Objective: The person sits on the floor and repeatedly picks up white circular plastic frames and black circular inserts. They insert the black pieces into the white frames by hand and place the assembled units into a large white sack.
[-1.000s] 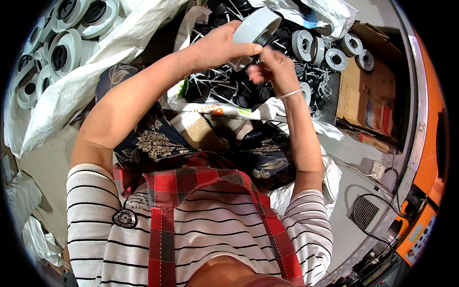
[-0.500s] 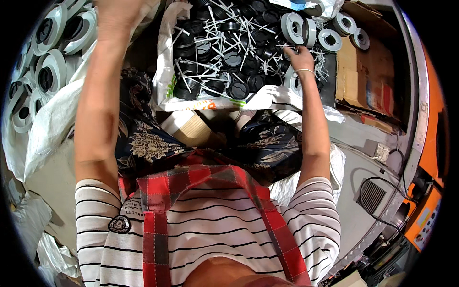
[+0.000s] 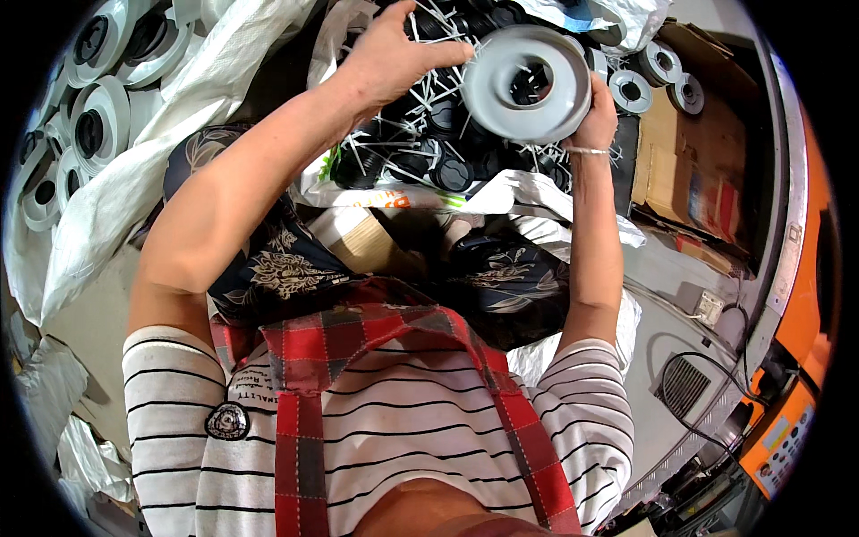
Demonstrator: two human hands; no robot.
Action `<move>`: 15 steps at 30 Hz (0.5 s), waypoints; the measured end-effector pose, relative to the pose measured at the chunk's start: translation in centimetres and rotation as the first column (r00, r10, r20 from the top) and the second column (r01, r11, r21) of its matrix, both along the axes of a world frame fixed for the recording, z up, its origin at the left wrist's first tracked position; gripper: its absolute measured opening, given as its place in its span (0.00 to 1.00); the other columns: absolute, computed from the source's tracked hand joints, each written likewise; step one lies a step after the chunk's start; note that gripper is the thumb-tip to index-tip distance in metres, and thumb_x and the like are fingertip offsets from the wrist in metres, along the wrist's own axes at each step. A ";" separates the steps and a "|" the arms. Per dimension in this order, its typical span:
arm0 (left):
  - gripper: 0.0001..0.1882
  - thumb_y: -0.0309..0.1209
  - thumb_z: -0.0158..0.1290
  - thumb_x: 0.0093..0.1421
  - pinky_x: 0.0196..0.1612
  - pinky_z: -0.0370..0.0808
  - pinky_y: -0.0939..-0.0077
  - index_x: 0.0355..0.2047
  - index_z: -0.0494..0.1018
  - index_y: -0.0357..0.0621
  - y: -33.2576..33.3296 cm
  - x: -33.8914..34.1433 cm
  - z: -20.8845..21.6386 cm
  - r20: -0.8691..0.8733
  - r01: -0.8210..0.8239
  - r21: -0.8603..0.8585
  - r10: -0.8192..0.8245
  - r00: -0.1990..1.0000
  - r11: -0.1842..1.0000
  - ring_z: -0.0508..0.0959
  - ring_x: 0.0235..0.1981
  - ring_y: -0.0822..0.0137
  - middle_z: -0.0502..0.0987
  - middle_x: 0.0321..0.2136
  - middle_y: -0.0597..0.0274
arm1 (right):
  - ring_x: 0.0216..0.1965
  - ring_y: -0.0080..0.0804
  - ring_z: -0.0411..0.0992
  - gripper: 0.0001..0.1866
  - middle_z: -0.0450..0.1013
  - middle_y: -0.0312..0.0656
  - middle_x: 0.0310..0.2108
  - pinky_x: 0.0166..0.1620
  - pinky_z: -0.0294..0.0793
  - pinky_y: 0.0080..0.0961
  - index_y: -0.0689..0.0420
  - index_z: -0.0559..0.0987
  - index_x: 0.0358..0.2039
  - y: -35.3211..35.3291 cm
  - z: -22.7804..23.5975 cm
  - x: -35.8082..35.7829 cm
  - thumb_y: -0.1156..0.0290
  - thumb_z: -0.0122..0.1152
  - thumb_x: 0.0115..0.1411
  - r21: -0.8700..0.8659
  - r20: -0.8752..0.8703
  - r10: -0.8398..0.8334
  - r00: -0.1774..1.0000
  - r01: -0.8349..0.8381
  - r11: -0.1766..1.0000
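Note:
A large round grey plastic ring (image 3: pixel 490 103) with a wide flange and a central hole is held up over the pile. My right hand (image 3: pixel 598 115) grips its right edge, with most of the fingers hidden behind it. My left hand (image 3: pixel 389 58) is at the ring's upper left, thumb and fingers spread apart. The thumb tip is beside the rim; whether it touches, I cannot tell. Below both hands lie black round plastic caps (image 3: pixel 450 170) and thin white plastic sticks (image 3: pixel 420 121), heaped in a white woven sack (image 3: pixel 510 190).
At left, a white sack (image 3: pixel 116 192) holds several grey rings (image 3: pixel 100 125) with black centres. Smaller grey flanged discs (image 3: pixel 631 92) lie at upper right by an open cardboard box (image 3: pixel 684 166). A cable (image 3: pixel 667 367) and orange machine (image 3: pixel 787 438) are at lower right.
My left hand has come from the upper left to beside the pile. A large grey ring is now in my right hand, which was over the pile's right side.

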State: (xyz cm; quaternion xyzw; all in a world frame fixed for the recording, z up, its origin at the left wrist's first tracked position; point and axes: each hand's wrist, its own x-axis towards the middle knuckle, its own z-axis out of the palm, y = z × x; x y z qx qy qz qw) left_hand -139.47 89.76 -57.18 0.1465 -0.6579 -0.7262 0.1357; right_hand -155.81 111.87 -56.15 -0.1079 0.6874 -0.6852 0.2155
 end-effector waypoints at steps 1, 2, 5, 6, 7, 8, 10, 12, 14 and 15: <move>0.31 0.39 0.58 0.52 0.54 0.64 0.74 0.52 0.63 0.33 0.1 -0.2 -0.7 0.023 0.072 0.179 -0.078 0.997 0.981 0.69 0.50 0.64 0.69 0.48 0.50 | 0.25 0.42 0.75 0.23 0.74 0.51 0.26 0.33 0.78 0.33 0.68 0.73 0.37 -0.8 0.7 1.4 0.62 0.32 0.64 -0.084 -0.013 0.202 0.979 -0.203 0.976; 0.27 0.36 0.56 0.54 0.50 0.70 0.74 0.50 0.65 0.32 0.2 -0.5 -1.4 0.051 0.120 0.351 -0.147 0.988 0.929 0.74 0.46 0.64 0.72 0.44 0.49 | 0.25 0.43 0.75 0.21 0.74 0.52 0.26 0.33 0.78 0.33 0.68 0.73 0.38 -1.7 0.7 2.8 0.62 0.36 0.63 -0.073 0.091 0.143 0.985 -0.137 0.988; 0.19 0.31 0.51 0.57 0.39 0.79 0.75 0.46 0.68 0.32 0.3 0.4 1.6 0.092 0.179 0.646 -0.308 0.947 0.742 0.80 0.33 0.65 0.76 0.35 0.52 | 0.31 0.44 0.75 0.18 0.75 0.52 0.29 0.37 0.77 0.34 0.65 0.75 0.37 0.9 -5.5 0.7 0.61 0.51 0.57 0.638 -0.151 0.232 0.961 -0.085 0.765; 0.15 0.29 0.52 0.55 0.33 0.79 0.72 0.40 0.70 0.31 0.0 0.2 1.1 0.108 0.108 0.647 -0.231 0.967 0.755 0.79 0.28 0.65 0.76 0.30 0.53 | 0.33 0.44 0.75 0.18 0.75 0.53 0.31 0.38 0.76 0.34 0.64 0.77 0.35 2.8 -8.3 -0.6 0.60 0.56 0.54 0.871 -0.264 0.456 0.850 0.007 0.491; 0.12 0.28 0.53 0.52 0.27 0.79 0.70 0.33 0.72 0.29 -0.1 0.1 0.4 0.131 0.030 0.652 -0.152 0.980 0.757 0.79 0.23 0.66 0.76 0.26 0.54 | 0.36 0.44 0.75 0.17 0.75 0.53 0.34 0.40 0.76 0.34 0.62 0.78 0.34 5.0 -10.5 -0.9 0.60 0.61 0.51 0.963 -0.241 0.605 0.759 0.107 0.249; 0.11 0.27 0.52 0.50 0.25 0.78 0.70 0.31 0.71 0.29 -0.3 0.5 1.2 0.142 0.045 0.626 -0.171 0.975 0.778 0.78 0.22 0.66 0.75 0.24 0.55 | 0.39 0.44 0.74 0.17 0.75 0.52 0.36 0.42 0.74 0.35 0.61 0.79 0.34 7.2 -12.2 -0.4 0.61 0.62 0.50 0.984 -0.126 0.670 0.732 0.177 -0.008; 0.10 0.27 0.53 0.49 0.24 0.76 0.69 0.28 0.71 0.31 -0.2 0.4 -0.3 0.138 0.020 0.604 -0.130 0.982 0.796 0.76 0.21 0.68 0.74 0.23 0.57 | 0.43 0.44 0.73 0.17 0.74 0.51 0.40 0.46 0.73 0.35 0.60 0.79 0.35 10.9 -15.5 -0.6 0.61 0.63 0.48 0.947 0.054 0.628 0.777 0.159 -0.278; 0.10 0.28 0.54 0.48 0.24 0.74 0.65 0.28 0.71 0.32 -0.2 0.5 -0.6 0.145 -0.018 0.554 -0.075 0.987 0.832 0.75 0.20 0.68 0.74 0.23 0.57 | 0.44 0.45 0.73 0.16 0.74 0.49 0.40 0.47 0.73 0.32 0.59 0.79 0.34 10.1 -14.9 -0.1 0.62 0.63 0.49 0.956 0.100 0.533 0.840 0.067 -0.284; 0.11 0.29 0.55 0.48 0.24 0.73 0.65 0.29 0.71 0.32 -0.7 0.3 -1.5 0.204 -0.034 0.522 -0.085 0.975 0.852 0.75 0.20 0.68 0.74 0.23 0.57 | 0.43 0.46 0.72 0.13 0.73 0.50 0.42 0.46 0.72 0.34 0.56 0.80 0.32 5.8 -11.3 1.0 0.63 0.65 0.47 0.992 0.039 0.541 0.840 0.031 -0.120; 0.11 0.29 0.55 0.48 0.24 0.73 0.65 0.29 0.72 0.32 -0.8 0.2 -1.7 0.234 -0.036 0.506 -0.097 0.967 0.862 0.75 0.20 0.67 0.74 0.23 0.57 | 0.44 0.46 0.72 0.12 0.73 0.50 0.42 0.46 0.72 0.33 0.56 0.81 0.30 3.1 -8.5 2.0 0.64 0.66 0.46 1.000 -0.015 0.471 0.882 0.002 0.030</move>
